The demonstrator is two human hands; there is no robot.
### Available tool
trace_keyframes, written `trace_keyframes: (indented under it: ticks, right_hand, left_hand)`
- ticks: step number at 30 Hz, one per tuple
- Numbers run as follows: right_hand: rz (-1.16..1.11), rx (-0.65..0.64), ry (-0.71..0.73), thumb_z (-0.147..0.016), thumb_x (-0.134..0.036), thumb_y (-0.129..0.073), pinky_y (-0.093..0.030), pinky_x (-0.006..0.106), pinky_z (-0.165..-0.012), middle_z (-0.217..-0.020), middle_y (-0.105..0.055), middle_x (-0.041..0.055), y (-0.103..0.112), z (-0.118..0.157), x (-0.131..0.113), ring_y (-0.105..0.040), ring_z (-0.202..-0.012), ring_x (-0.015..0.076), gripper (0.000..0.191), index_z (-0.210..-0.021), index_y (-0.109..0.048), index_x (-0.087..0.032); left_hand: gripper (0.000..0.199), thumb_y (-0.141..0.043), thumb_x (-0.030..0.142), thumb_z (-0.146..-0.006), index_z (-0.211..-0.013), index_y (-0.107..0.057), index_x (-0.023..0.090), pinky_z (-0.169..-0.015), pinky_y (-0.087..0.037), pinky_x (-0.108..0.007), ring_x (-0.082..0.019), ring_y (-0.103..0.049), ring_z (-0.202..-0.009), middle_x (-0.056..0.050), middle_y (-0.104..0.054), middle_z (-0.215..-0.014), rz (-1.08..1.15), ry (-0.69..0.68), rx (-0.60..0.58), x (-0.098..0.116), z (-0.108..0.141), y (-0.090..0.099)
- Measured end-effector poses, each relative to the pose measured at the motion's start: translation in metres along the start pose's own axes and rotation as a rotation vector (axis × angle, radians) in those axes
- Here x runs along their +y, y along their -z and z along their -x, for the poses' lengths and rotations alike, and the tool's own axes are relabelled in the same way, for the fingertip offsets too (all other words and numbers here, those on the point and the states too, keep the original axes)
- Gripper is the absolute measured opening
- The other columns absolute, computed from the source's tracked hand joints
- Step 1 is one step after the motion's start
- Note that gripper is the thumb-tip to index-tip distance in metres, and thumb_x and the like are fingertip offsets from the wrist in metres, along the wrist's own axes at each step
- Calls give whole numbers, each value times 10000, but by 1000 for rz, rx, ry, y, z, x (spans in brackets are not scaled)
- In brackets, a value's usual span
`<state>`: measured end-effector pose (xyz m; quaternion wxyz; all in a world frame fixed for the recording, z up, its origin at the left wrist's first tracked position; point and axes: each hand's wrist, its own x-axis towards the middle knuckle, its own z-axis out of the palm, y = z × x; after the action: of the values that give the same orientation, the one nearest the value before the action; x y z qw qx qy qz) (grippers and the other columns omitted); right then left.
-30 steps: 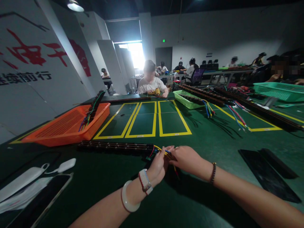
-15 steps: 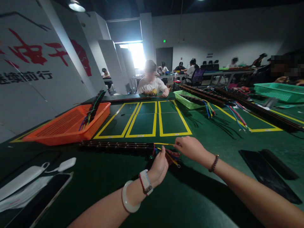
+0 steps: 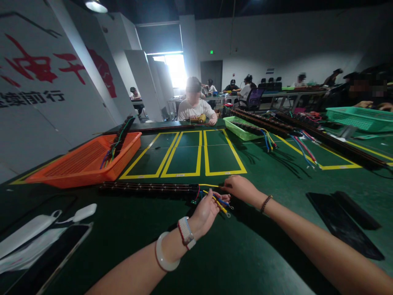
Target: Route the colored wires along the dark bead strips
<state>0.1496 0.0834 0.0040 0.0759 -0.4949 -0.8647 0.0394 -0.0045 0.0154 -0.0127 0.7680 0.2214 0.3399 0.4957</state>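
A long dark bar [image 3: 147, 187] with rows of shiny spots lies crosswise on the green table. Coloured wires come out of its right end. My left hand [image 3: 207, 211] is closed around a bunch of them at that end. Among these, a thick yellow wire [image 3: 221, 207] and a blue wire [image 3: 225, 203] stick out past my fingers, tipped with metal ring terminals. To the right, my right hand [image 3: 242, 189] pinches the end of a thin yellow wire [image 3: 209, 185] that runs straight from the bar. A small green piece [image 3: 194, 202] sits under the bar's wire end.
An orange basket [image 3: 92, 176] holds a wired bar at left. Yellow tape rectangles [image 3: 181, 175] mark the table. A pale green basket [image 3: 241, 132] and wired bars lie at right. Black flat pieces [image 3: 344, 225] rest near my right forearm; a phone-like slab [image 3: 61, 262] is at lower left.
My left hand's fingers have spread slightly around the wires, and the blue wire's end now shows beside the yellow one. My right hand has moved a little left along the thin yellow wire.
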Motion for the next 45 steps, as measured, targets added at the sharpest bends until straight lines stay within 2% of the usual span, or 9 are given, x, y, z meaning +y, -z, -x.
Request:
trace_keyframes:
  ticks: [8,11,15,18,25,30,37,41,45]
  right_hand:
    - [115,18,49,-913,-443,-437,-396,251,-570,-736,-641,82,43,22,-38,-599,-667,180,408,-747,-658,-143]
    - [177,-80,82,-881,-445,-498,-434,267,-575,-740,-656,105,38,33,-56,-625,-671,209,360,-829,-675,-135]
    - [257,-175,103,-855,-191,-524,-483,297,-618,-808,-678,133,21,39,-69,-649,-708,235,174,-881,-675,-109]
    - [255,-182,105,-855,-123,-478,-496,311,-614,-804,-679,127,21,39,-67,-652,-693,238,197,-870,-674,-109]
    - [217,-99,-49,-896,-250,-478,-482,302,-597,-753,-658,123,44,32,-46,-652,-709,250,215,-836,-638,-119]
    - [193,-80,-108,-878,-225,-507,-472,295,-606,-775,-654,108,37,23,-35,-649,-742,249,158,-886,-623,-117]
    - [125,-190,-95,-853,-223,-536,-469,278,-638,-826,-668,111,24,23,-37,-648,-786,236,150,-889,-646,-128]
    - [132,-254,-71,-856,-267,-551,-470,277,-624,-838,-671,117,31,26,-37,-651,-782,237,177,-872,-654,-123]
    - [195,-141,-47,-904,-370,-483,-468,279,-594,-782,-655,124,51,36,-47,-653,-742,238,294,-910,-618,-109]
  left_hand:
    - [294,-407,309,-921,-805,-604,123,-840,-443,-296,-151,-603,-806,-78,-650,-843,85,-10,32,-6,-8,6]
    - [308,-464,373,-892,-780,-609,127,-736,-452,-264,-135,-588,-717,-57,-640,-775,45,3,22,-7,-9,8]
    - [336,-506,435,-858,-782,-608,124,-738,-454,-278,-166,-603,-772,-72,-644,-786,10,13,-20,-6,-7,9]
    - [334,-515,431,-853,-751,-596,124,-781,-453,-293,-175,-607,-810,-83,-650,-799,25,1,0,-7,-7,8]
    - [318,-471,412,-878,-836,-605,127,-833,-446,-332,-174,-608,-807,-75,-652,-790,1,-49,2,-8,-7,7]
    - [329,-408,355,-913,-738,-567,125,-779,-455,-324,-157,-591,-703,-47,-586,-664,-40,-44,12,-6,-5,6]
    - [290,-408,296,-919,-726,-547,129,-648,-429,-248,-101,-511,-575,-18,-535,-627,-120,9,85,-1,-1,3]
    - [293,-421,312,-914,-711,-537,137,-605,-402,-234,-97,-490,-543,-7,-517,-585,-132,2,72,-1,-1,4]
    - [246,-490,325,-881,-724,-543,142,-663,-422,-268,-123,-534,-598,-15,-554,-628,-60,4,35,-4,-5,7]
